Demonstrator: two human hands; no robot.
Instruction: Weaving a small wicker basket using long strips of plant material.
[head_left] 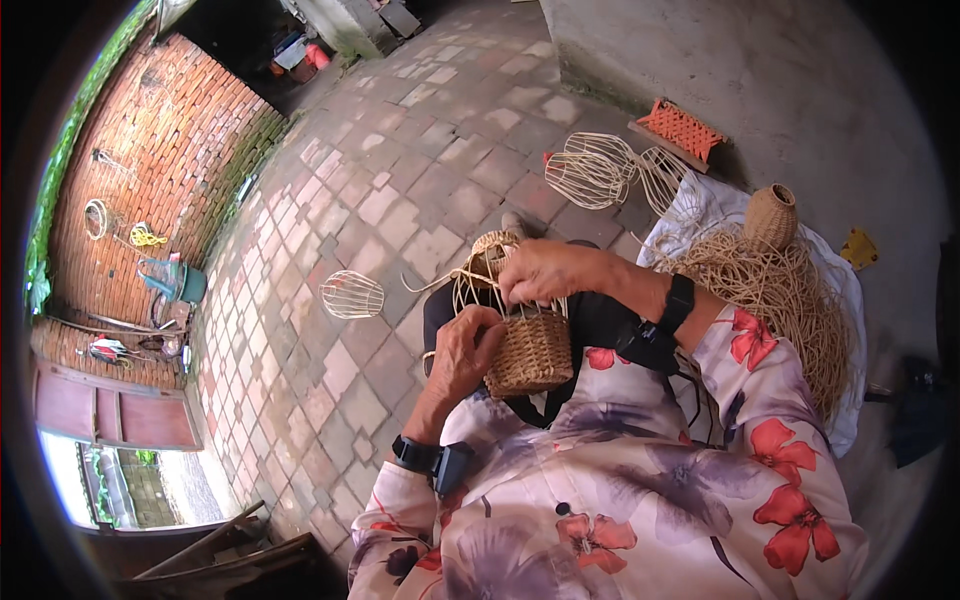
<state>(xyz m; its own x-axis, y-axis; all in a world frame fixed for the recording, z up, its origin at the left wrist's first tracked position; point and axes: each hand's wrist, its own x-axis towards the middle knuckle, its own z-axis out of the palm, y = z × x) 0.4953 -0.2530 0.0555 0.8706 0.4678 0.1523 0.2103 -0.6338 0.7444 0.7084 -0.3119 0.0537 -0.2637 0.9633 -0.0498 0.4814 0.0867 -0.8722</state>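
A partly woven wicker basket [532, 357] rests on my lap, its tight tan weave at the near end and bare pale ribs [478, 293] at the far part. My left hand [466, 343] grips the basket's left side, thumb and fingers curled at the edge of the weave. Over the ribs from the right comes my right hand [545, 270], its fingers pinched together on the basket where the ribs meet the weave; the fingertips are partly hidden. Just beyond them is a rounded woven part [495, 243], and a loose strand curves out to the left.
Bare rib frames lie on the paving, one small frame [352, 295] at left and a larger frame [590, 170] ahead. At right, a heap of cane strands [800, 300] and a finished woven vessel [771, 216] sit on a white sheet [850, 385]. An orange lattice piece [682, 128] leans by the wall.
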